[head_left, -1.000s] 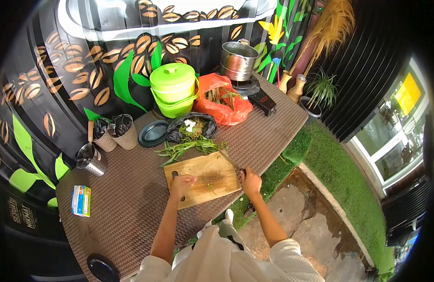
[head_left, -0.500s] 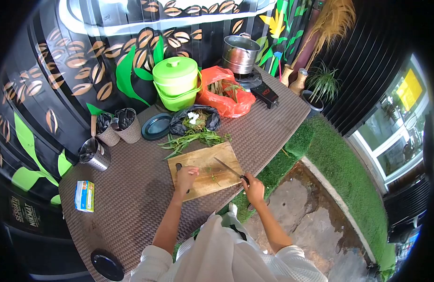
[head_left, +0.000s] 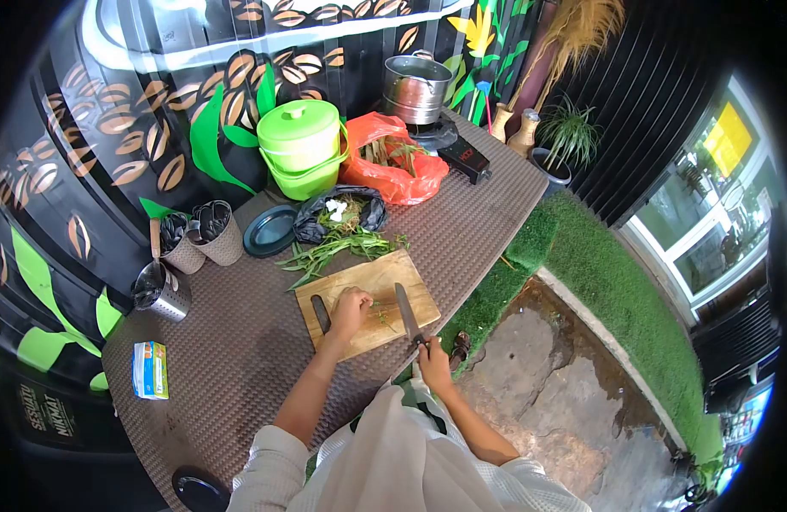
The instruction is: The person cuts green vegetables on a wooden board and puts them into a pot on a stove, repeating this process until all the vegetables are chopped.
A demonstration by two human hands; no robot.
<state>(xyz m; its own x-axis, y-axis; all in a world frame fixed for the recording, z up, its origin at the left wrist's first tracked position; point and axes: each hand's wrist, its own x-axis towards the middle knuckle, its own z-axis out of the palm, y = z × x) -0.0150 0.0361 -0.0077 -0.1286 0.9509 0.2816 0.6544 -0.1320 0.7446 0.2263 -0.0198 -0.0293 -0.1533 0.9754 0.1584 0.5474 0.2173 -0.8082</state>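
Note:
A wooden cutting board [head_left: 359, 277] lies near the front edge of the table, with small green scraps [head_left: 382, 317] on it. My left hand [head_left: 350, 313] rests over the board beside its handle slot, fingers curled together; whatever may be between them is too small to make out. My right hand [head_left: 433, 362] is wrapped round the black handle of a knife [head_left: 406, 309], whose blade points away from me over the right part of the board. Long green leaves [head_left: 338, 253] lie just beyond the board, next to a black plastic bag [head_left: 372, 209].
Behind stand a green lidded bucket [head_left: 299, 136], a red bag [head_left: 393, 183] and a metal pot [head_left: 417, 90] on a stove [head_left: 467, 160]. Leftward are a dark plate [head_left: 270, 230], utensil cups [head_left: 218, 235] and a tissue pack [head_left: 150, 370].
My right hand has moved left and toward me, and the knife now points more directly away. My left hand has shifted right, away from the handle slot. The view has shifted slightly.

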